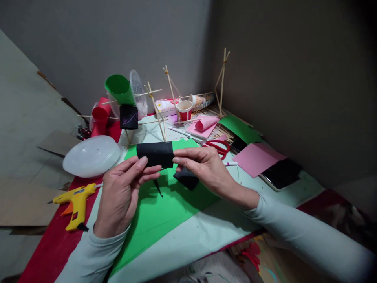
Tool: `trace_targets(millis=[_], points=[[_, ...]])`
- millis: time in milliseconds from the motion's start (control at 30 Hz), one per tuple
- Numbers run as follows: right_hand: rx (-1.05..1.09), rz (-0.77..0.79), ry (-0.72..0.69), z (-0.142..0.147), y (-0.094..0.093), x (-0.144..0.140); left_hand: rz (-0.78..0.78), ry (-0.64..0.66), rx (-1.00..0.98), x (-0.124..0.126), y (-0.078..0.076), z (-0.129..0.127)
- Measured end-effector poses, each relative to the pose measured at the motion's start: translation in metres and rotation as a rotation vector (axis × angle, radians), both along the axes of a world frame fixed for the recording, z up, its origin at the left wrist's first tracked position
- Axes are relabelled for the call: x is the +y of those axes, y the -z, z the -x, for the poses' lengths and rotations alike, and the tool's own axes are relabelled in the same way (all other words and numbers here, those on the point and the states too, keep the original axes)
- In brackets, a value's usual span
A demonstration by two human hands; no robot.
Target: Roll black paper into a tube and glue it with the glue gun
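The person holds a small black roll of paper (155, 154) up in the air, over a big green sheet of paper (165, 208) that lies on the tabletop (206, 232). The left hand (120, 196) pinches the roll's left end with its fingers (141, 162). The right hand (206, 167) pinches the right end the same way. Both hands are closed on it, one at each end.

The roll looks very light and thin. I think it would squash if pressed hard, so a soft pinch at the ends seems best, not a squeeze in the middle. It looks dull, not slippery.

A second black piece of paper (187, 179) sits just under the right hand, at about 5 o'clock from the roll. A yellow glue gun (75, 200) lies at 8 o'clock, near the left hand. A clear plastic dome lid (92, 156) rests at 9 o'clock. Red-handled scissors (218, 146) lie at 3 o'clock.
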State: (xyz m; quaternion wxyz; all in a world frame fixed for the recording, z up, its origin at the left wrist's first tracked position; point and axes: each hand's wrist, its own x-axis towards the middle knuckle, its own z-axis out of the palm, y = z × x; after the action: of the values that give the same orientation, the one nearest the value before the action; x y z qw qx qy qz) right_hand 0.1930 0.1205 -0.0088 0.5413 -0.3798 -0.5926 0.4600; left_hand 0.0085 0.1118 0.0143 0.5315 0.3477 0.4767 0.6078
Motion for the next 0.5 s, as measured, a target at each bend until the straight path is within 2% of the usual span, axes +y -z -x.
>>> trace_targets(millis=[100, 300, 500], points=[[-0.056, 0.018, 0.004, 0.002, 0.002, -0.003, 0.006, -0.025, -0.041, 0.0, 0.001, 0.0], [-0.142, -0.046, -0.003, 0.007, 0.005, -0.009, -0.029, -0.079, -0.062, -0.002, 0.002, -0.002], [-0.164, -0.143, 0.082, 0.006, 0.005, -0.011, -0.021, 0.001, -0.048, -0.004, 0.003, -0.002]])
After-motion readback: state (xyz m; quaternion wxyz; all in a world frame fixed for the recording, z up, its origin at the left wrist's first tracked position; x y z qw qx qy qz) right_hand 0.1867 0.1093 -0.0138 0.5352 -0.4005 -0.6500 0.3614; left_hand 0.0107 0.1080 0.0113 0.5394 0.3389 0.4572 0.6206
